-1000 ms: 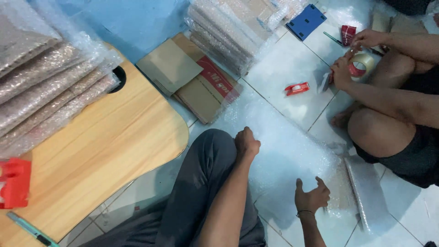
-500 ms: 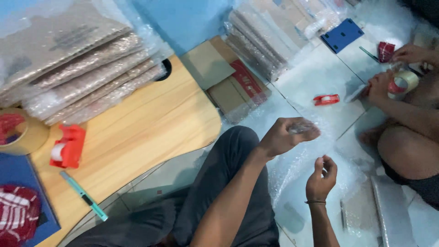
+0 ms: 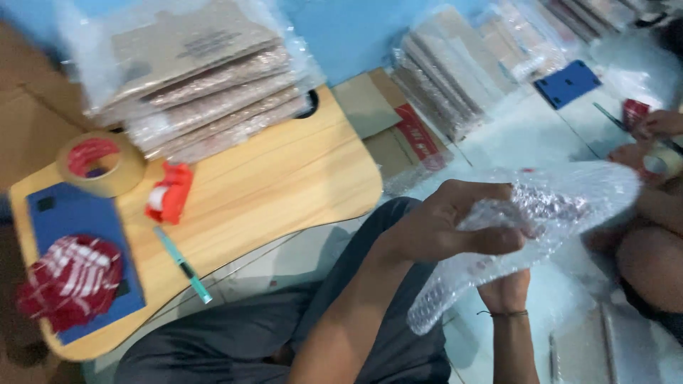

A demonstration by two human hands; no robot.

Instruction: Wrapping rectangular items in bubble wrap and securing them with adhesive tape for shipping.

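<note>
**Bubble wrap gathered up over a tiled packing floor**

Tiled floor [image 3: 526, 135] serves as the workspace. At centre, the left hand [image 3: 448, 227] curls its fingers tightly round a sheet of bubble wrap [image 3: 562, 206], bunching it clear of the floor. The right hand [image 3: 505, 288], at five o'clock, grips from beneath, fingers hidden. A tape dispenser [image 3: 169, 192] waits at nine o'clock on the wooden lap table [image 3: 284, 185].

The left hand [image 3: 455, 227] grips a sheet of clear bubble wrap [image 3: 541, 220], fingers curled over its bunched middle; the right hand [image 3: 504, 290] is under the wrap, mostly hidden by it. To the left, a low wooden desk [image 3: 284, 185] carries a stack of bubble-wrapped flat packs [image 3: 199, 92], a roll of brown tape [image 3: 99, 165], a red tape dispenser [image 3: 169, 192], a teal pen [image 3: 183, 264] and a blue board [image 3: 78, 242]. Another person's hands [image 3: 651, 139] work at the right edge.
</note>
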